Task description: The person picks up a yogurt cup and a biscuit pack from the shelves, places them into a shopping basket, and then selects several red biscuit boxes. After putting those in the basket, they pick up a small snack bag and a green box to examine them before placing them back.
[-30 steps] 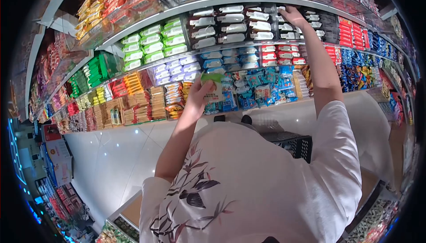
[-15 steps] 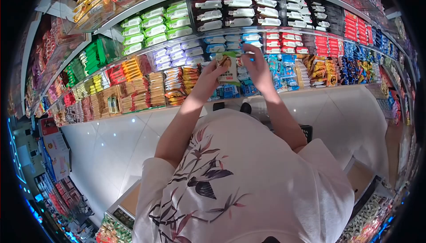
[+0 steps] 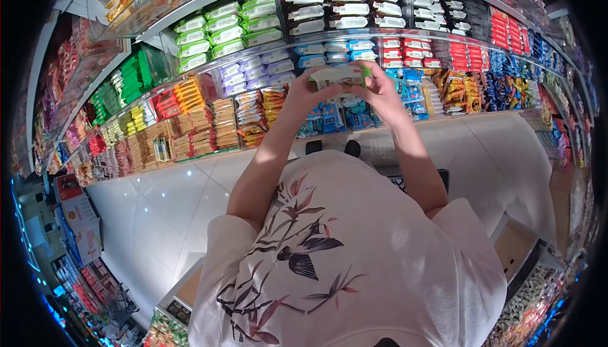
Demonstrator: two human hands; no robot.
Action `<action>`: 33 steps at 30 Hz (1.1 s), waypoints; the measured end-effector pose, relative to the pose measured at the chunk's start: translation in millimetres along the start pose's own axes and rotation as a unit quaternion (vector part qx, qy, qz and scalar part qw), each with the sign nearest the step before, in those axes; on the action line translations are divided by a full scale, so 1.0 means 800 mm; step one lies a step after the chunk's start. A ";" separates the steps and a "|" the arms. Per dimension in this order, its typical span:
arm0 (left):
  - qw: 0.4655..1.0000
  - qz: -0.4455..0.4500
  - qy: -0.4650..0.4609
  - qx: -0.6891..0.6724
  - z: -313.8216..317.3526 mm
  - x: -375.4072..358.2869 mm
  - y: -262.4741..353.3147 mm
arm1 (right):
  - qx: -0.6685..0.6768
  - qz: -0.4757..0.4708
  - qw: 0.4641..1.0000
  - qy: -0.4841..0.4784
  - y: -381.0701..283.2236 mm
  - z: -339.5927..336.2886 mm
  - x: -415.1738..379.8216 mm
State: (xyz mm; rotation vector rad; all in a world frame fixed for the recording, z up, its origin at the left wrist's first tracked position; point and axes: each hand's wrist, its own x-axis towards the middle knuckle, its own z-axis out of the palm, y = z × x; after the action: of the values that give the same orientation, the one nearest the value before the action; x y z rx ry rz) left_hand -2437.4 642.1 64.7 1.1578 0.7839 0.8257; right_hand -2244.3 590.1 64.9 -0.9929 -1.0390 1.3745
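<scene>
A green and white snack packet (image 3: 339,76) is held lengthwise between both hands, in front of the lower shelf. My left hand (image 3: 303,95) grips its left end, with the fingers curled behind it and the thumb along the lower edge. At the other end, my right hand (image 3: 380,94) closes round the packet with thumb and fingers. The print on the packet is too small to read. Just behind the hands lie blue and white packets (image 3: 311,49), and blue packets (image 3: 360,118) show beneath them.
Green and white packets (image 3: 223,35) fill a compartment at upper left, beside dark packets with white labels (image 3: 348,9). Purple packets (image 3: 256,71) lie below, with red and white ones (image 3: 405,52) to the right. A tiled floor (image 3: 158,220) lies before the shelves; open-topped display bins (image 3: 516,246) stand behind me.
My right hand has come down and taken hold of the packet's right end. The packet has turned from upright to lengthwise, and is slightly higher in view.
</scene>
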 end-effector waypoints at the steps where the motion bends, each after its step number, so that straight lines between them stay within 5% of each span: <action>1: 1.000 -0.005 -0.002 -0.011 -0.003 -0.003 -0.001 | -0.001 -0.011 1.000 -0.008 0.002 0.005 0.000; 10: 0.998 0.038 -0.032 0.028 -0.019 -0.012 -0.001 | -0.355 -0.123 0.927 -0.008 -0.027 0.033 -0.007; 13: 0.993 -0.035 -0.037 0.103 -0.032 -0.014 0.009 | -0.268 0.030 0.963 -0.014 -0.032 0.037 -0.013; 17: 0.996 0.015 -0.043 0.079 -0.036 -0.021 0.020 | -0.272 0.013 0.962 -0.009 -0.026 0.045 -0.017; 22: 0.994 0.056 -0.066 -0.068 -0.036 -0.022 0.019 | -0.116 -0.040 0.992 -0.013 -0.008 0.047 -0.013; 25: 0.996 0.064 -0.059 0.004 -0.035 -0.017 0.009 | -0.043 -0.022 0.999 -0.010 0.001 0.055 -0.013; 28: 0.969 0.208 -0.060 0.122 -0.030 -0.011 0.009 | -0.084 0.020 0.996 0.018 0.000 0.062 -0.019; 31: 0.973 0.150 -0.049 0.171 -0.025 -0.024 0.026 | -0.142 -0.070 0.986 0.040 -0.002 0.062 -0.015; 33: 0.959 0.162 -0.052 0.225 -0.026 -0.029 0.036 | -0.139 -0.049 0.989 0.030 -0.011 0.064 -0.018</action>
State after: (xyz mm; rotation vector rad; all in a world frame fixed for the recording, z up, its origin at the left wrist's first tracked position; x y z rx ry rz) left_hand -2470.2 636.9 90.2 1.7559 0.7241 0.8698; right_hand -2290.7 573.1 87.5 -1.1637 -1.2397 1.1318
